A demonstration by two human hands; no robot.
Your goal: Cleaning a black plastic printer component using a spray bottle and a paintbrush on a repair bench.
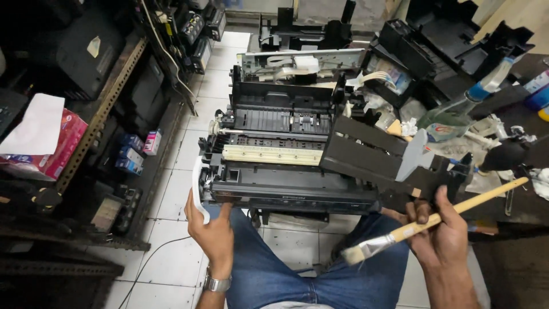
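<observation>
Black printer (280,171) rests on lap | left hand (213,229) pinches white strip (198,191) at printer's left | right hand (437,226) grips brush (400,233) at printer's right

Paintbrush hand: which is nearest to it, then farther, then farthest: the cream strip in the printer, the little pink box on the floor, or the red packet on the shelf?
From the right hand holding the paintbrush:
1. Cream strip, middle, inside the opened printer.
2. Pink box, on the floor, left of the printer.
3. Red packet, on the far-left shelf.
</observation>
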